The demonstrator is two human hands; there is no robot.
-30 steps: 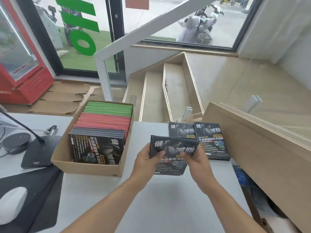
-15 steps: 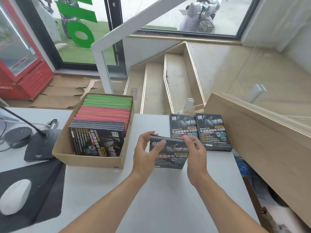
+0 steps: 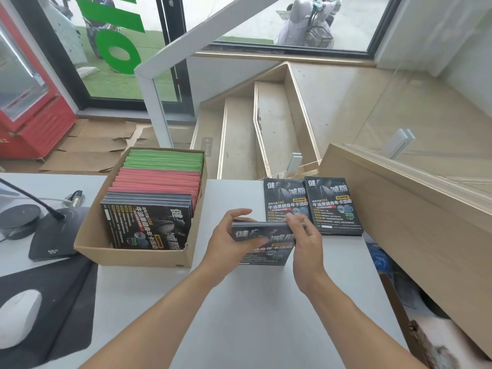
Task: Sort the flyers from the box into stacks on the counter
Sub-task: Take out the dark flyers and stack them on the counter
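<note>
Flyers (image 3: 262, 242) in a black bundle are held above the white surface (image 3: 239, 315), near its middle, between both hands. Left hand (image 3: 229, 241) grips the bundle's left edge, thumb across the printed face, fingers (image 3: 238, 213) curled over the top edge. Right hand (image 3: 306, 246) grips the right side, fingers (image 3: 295, 222) bent over the top edge.

Two stacks of the same black flyers lie flat side by side at the far right of the surface: one stack (image 3: 286, 199) partly hidden behind the held bundle, the other stack (image 3: 334, 206) just to its right, against a wooden partition (image 3: 399, 209).

Cardboard box (image 3: 138, 251) sits on the surface to the left of the hands. It holds upright flyers in three groups: black (image 3: 149, 225) at the front, red (image 3: 157, 179) in the middle, green (image 3: 165, 161) at the back.

Left of the box: a desk microphone (image 3: 50, 235) on a black base, a round black disc (image 3: 18, 219), a black mouse pad (image 3: 53, 302) carrying a white mouse (image 3: 18, 315).

Room: beyond the surface, wooden steps (image 3: 253, 129) descend beside a white handrail (image 3: 165, 57). Flattened cardboard (image 3: 93, 147) lies on the floor near a red cooler (image 3: 29, 102). Windows show green lettering (image 3: 117, 41) on the glass and a parked scooter (image 3: 306, 22) outside.
</note>
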